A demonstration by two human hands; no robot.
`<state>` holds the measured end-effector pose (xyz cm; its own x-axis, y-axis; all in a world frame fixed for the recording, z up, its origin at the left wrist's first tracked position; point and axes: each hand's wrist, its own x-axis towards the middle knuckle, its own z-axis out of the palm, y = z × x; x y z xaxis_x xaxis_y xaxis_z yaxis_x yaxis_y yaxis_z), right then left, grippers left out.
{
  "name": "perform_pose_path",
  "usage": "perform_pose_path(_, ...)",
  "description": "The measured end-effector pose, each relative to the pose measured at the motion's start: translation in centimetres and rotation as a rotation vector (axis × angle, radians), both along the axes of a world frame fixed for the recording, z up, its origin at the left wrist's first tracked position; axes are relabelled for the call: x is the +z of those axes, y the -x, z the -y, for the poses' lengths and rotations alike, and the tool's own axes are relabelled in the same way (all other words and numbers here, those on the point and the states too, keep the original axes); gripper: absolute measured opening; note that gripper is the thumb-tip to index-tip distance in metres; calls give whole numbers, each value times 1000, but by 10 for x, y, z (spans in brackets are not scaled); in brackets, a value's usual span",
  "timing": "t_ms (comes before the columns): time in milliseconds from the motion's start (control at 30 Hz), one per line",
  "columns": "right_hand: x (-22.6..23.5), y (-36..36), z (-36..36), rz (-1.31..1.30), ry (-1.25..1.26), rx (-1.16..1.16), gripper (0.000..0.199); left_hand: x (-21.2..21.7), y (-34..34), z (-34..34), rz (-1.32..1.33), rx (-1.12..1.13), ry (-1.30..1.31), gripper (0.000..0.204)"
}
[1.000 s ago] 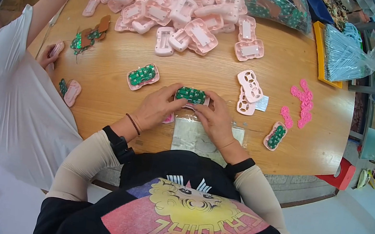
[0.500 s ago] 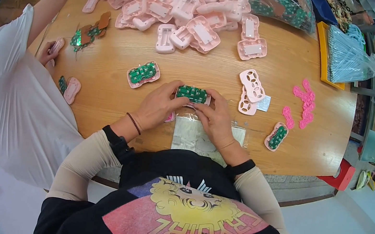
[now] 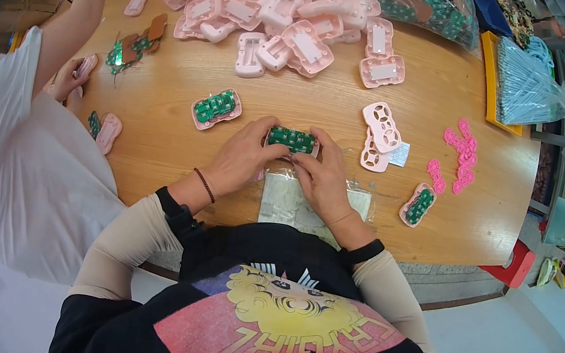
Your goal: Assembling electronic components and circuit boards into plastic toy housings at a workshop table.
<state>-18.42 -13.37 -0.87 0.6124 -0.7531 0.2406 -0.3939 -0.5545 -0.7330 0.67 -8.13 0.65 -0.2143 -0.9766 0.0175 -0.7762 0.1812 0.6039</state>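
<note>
Both hands grip one pink controller shell half with a green circuit board [image 3: 291, 139] lying in it. My left hand [image 3: 240, 156] is closed on its left end, thumb at the near edge. My right hand [image 3: 326, 179] holds the right end, its thumb also at the near edge. Most of the shell's rim is hidden behind my fingers. Beneath my hands lies a clear plastic bag [image 3: 286, 202] with something pale in it. A second shell with a board [image 3: 217, 108] rests to the left, and a third one [image 3: 418, 205] to the right.
A heap of pink shells [image 3: 278, 8] covers the far table, beside a bag of green boards [image 3: 424, 8]. Two pink face plates [image 3: 381, 129] and pink rubber keypads [image 3: 462, 156] lie at right, near a yellow tray [image 3: 490, 83]. At left, a co-worker's hand [image 3: 69, 77] holds a pink shell.
My hands and the shell stay nearly in place, with only a slight shift of the fingers. The co-worker's raised arm at the left has moved a little.
</note>
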Motion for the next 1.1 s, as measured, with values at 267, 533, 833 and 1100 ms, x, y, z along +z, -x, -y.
perform_pose_path(267,2,1,1,-72,57,34,20,-2,-8,-1,-216,91,-87,35)
perform_pose_path(533,6,3,0,-51,-18,47,31,-4,-14,6,-253,96,-73,43)
perform_pose_path(833,-1,0,2,-57,19,-5,43,-7,-14,2,-165,62,-41,51)
perform_pose_path(1100,6,0,6,-39,-45,7,43,7,-16,8,-179,44,-115,53)
